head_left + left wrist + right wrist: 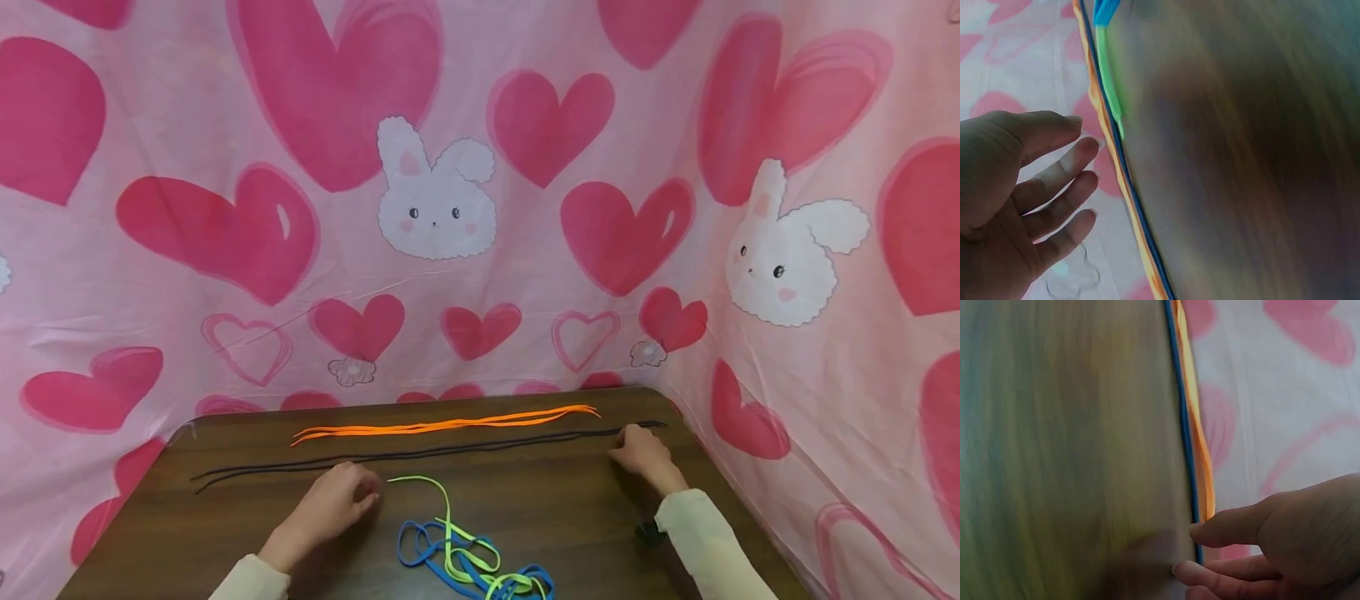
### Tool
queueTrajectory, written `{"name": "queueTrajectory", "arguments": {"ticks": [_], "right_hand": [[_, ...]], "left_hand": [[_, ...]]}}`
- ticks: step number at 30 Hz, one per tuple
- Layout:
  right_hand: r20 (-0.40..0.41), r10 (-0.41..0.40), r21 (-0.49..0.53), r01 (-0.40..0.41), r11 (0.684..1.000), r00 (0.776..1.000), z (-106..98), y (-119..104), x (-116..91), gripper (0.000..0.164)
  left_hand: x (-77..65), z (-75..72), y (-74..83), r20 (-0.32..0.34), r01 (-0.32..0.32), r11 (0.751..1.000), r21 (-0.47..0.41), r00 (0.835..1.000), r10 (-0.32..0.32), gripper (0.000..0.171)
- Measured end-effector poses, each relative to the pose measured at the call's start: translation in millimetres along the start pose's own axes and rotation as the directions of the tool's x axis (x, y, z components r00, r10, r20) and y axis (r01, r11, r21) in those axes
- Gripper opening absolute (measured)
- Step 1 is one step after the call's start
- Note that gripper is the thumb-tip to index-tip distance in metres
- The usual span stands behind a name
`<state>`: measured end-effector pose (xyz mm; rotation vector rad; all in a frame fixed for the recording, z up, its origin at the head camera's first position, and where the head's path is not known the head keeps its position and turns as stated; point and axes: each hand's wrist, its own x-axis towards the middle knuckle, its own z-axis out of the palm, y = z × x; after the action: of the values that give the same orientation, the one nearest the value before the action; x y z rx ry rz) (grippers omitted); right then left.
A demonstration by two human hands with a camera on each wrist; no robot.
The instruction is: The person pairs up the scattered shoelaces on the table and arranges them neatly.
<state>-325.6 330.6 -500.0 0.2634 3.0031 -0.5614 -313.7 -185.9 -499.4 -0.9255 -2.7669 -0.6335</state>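
Observation:
Two black shoelaces lie stretched side by side across the brown table. My right hand is over their right end; in the right wrist view the thumb and fingers stand apart at the dark lace. My left hand is just in front of the black laces, left of centre, its fingers loosely bent and holding nothing; the left wrist view shows a gap between thumb and fingers. Behind the black pair runs a pair of orange shoelaces.
A loose tangle of a yellow-green shoelace and a blue shoelace lies at the front middle of the table. A small dark object shows beside the right sleeve. A pink heart-patterned curtain stands behind the table.

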Motion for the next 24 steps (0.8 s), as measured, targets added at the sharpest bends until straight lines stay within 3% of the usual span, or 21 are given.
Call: {"name": "queueTrajectory", "arguments": {"ticks": [4, 8, 15, 19, 24], "right_hand": [[-0.016, -0.076, 0.04, 0.077, 0.996, 0.997, 13.0, -33.1, -10.8, 0.03], [-0.013, -0.191, 0.102, 0.191, 0.976, 0.982, 31.2, -77.4, -28.0, 0.022], [0.025, -0.444, 0.197, 0.431, 0.88, 0.896, 59.6, -140.6, -56.3, 0.016], [0.07, -0.489, 0.197, 0.468, 0.861, 0.87, 70.9, -167.4, -68.3, 0.014], [0.125, -0.514, 0.127, 0.5, 0.856, 0.849, 83.8, -195.1, -79.2, 0.022]], "left_hand": [[10.0, 13.8, 12.1, -0.018, -0.062, 0.998, -0.014, 0.998, 0.062, 0.013], [24.1, 30.5, 31.5, -0.064, -0.079, 0.996, -0.037, 0.995, 0.077, 0.021], [39.9, 55.1, 52.8, -0.106, -0.083, 0.994, -0.072, 0.992, 0.075, 0.028], [43.8, 61.8, 54.5, -0.101, -0.067, 0.996, -0.054, 0.993, 0.062, 0.023], [43.7, 64.3, 54.6, -0.036, -0.016, 1.0, -0.011, 0.999, 0.016, 0.014]]}}
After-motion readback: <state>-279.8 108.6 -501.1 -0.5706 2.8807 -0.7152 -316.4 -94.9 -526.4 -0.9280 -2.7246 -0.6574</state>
